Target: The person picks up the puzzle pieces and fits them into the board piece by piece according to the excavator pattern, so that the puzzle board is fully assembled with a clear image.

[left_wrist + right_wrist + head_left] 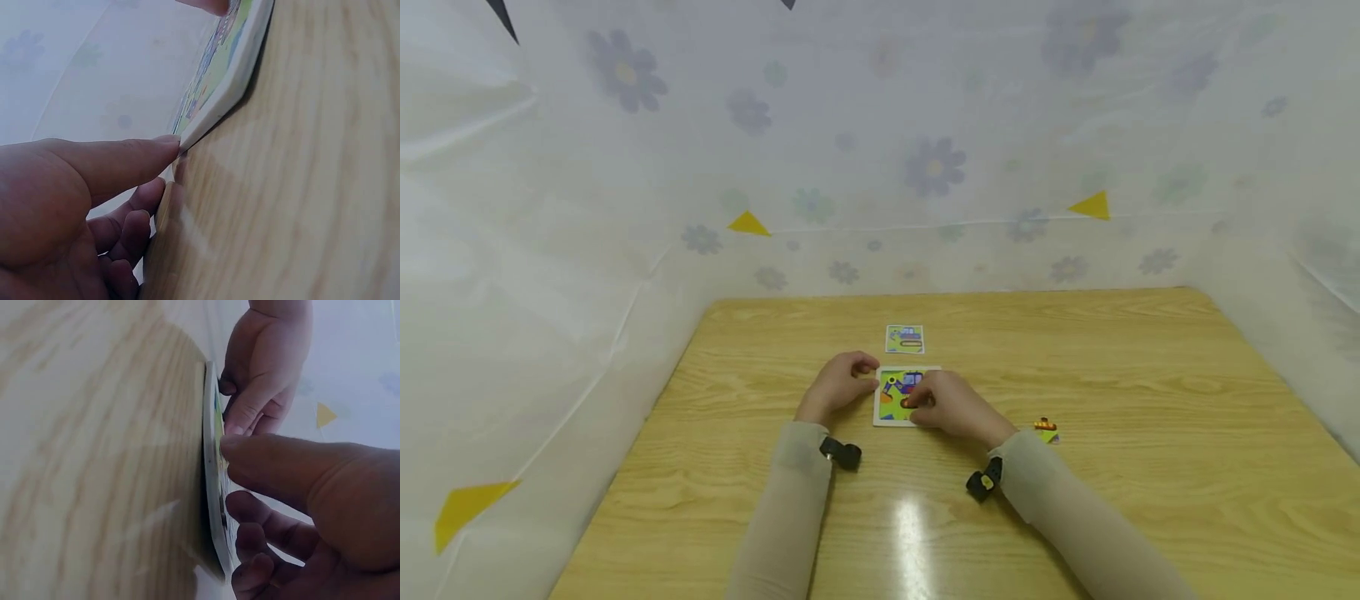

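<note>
A small white-framed picture puzzle (888, 416) lies on the table, showing a blue excavator on yellow-green. At its left edge is my left hand (838, 385); its thumb (140, 159) touches the frame's corner, with the other fingers bent behind. My right hand (957, 404) is over the puzzle's right half and covers it. The curled fingers and thumb of that hand pinch at a puzzle piece with a reddish-brown track (908, 403), mostly hidden beneath them. In the right wrist view, the right thumb (269, 459) lies above the frame edge.
A picture card (906, 339) with a similar excavator lies behind the puzzle. Loose puzzle pieces (1046, 430) lie to the right, near the right wrist. Flower-patterned sheeting (934, 250) surrounds the wooden table (760, 333) at the back and sides.
</note>
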Motion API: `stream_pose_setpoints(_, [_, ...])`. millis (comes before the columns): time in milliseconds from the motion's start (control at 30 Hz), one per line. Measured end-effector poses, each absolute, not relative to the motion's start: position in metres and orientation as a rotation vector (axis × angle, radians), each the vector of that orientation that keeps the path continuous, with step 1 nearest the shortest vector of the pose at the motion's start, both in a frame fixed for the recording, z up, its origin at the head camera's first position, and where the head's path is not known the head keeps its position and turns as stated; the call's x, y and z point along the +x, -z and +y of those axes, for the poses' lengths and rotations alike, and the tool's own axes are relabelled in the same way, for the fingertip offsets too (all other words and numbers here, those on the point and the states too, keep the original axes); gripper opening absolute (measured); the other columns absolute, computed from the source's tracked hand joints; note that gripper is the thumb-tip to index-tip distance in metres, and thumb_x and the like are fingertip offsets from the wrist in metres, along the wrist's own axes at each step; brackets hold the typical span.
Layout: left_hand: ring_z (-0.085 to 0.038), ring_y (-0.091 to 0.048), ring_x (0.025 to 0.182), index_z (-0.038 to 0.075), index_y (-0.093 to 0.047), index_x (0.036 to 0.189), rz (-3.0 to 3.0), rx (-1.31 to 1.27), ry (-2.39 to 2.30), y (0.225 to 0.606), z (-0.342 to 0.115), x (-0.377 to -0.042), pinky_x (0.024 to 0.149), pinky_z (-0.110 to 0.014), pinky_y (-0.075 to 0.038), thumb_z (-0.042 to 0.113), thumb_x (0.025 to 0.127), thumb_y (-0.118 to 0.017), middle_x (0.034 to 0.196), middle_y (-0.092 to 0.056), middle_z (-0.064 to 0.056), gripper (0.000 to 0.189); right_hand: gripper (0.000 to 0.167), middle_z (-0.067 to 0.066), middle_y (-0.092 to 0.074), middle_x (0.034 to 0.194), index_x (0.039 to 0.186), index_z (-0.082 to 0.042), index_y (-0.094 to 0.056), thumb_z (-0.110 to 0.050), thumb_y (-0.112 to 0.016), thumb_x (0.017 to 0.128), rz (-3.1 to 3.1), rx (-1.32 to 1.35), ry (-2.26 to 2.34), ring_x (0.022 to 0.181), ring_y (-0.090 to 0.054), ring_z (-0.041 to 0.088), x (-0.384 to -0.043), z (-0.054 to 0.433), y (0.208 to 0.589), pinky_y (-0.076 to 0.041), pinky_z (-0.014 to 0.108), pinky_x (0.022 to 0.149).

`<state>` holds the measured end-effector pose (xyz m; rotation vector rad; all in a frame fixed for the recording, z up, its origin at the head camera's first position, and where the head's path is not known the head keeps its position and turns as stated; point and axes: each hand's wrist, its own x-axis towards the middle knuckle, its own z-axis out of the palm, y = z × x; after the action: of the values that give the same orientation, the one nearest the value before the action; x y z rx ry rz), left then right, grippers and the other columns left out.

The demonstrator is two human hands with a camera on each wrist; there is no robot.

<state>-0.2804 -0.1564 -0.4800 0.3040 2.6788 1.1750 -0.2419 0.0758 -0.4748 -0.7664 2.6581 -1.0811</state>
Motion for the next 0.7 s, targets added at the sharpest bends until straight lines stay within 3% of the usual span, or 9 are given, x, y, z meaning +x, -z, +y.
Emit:
stream_pose_setpoints(267, [-0.021,-0.058,0.102,0.010,-0.068,0.117,2.690,0.317,-1.180,0.480,-0.155,-0.282,0.092,-0.041,-0.046,0.014,0.092,-0.072,0.111,-0.064,-0.005,0.026,0.012,-0.003,-0.061,0.083,0.100,-0.010,-0.077,-0.015,-0.073,0.090,2.666,-0.694,1.136,0.069,-0.053,0.016,-0.241,0.097,0.461,-0.046,0.032,0.059])
stream_pose_setpoints(700, [-0.021,-0.057,0.100,0.010,-0.068,0.117,2.689,0.305,-1.162,0.479,-0.156,-0.283,0.091,-0.041,-0.046,0.015,0.092,-0.072,0.111,-0.063,-0.004,0.026,0.020,-0.003,-0.061,0.086,0.107,-0.005,-0.073,-0.019,-0.068,0.095,2.741,-0.702,1.121,0.075,-0.053,0.016,-0.233,0.150,0.454,-0.047,0.034,0.065])
